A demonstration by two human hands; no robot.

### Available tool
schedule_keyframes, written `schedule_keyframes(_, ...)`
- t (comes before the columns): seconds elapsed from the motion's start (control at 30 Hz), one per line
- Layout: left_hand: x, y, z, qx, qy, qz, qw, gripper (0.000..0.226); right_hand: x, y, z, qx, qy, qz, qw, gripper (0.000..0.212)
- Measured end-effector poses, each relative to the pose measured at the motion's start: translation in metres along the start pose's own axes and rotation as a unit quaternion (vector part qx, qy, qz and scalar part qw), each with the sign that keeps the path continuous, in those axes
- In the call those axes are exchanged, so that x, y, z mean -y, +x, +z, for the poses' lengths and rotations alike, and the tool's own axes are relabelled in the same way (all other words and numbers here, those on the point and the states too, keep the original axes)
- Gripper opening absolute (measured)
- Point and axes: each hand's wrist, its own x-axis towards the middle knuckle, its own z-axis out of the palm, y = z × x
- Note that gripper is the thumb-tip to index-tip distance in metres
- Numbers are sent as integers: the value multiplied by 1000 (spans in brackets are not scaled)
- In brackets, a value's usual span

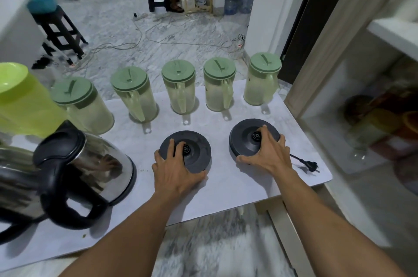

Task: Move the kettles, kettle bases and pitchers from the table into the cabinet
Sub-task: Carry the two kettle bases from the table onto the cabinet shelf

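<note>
Two round black kettle bases lie on the white table (226, 188). My left hand (175, 169) grips the left base (196, 152), fingers curled over its near edge. My right hand (267, 152) grips the right base (243, 135) the same way; its cord and plug (309, 164) trail to the right. A steel kettle (90, 163) with a black handle stands at the near left. Several clear pitchers with green lids stand in a row along the far edge, from the leftmost pitcher (83, 105) to the rightmost pitcher (262, 80).
The open cabinet (339, 95) stands at the right with glassware on its shelf. A lime-green plastic container (20, 98) sits at the far left of the table. Beyond the table are floor cables, black stools and a seated person.
</note>
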Motion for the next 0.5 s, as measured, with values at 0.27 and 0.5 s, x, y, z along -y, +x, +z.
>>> schedule_keyframes(0.27, -12, -13, -43, 10, -6, 49, 999, 97, 14, -45, -44, -19, -15, 14, 1000, 101)
schedule_keyframes(0.5, -20, -27, -87, 29, 5, 105, 994, 105, 40, -105, -90, -64, -28, 43, 997, 103)
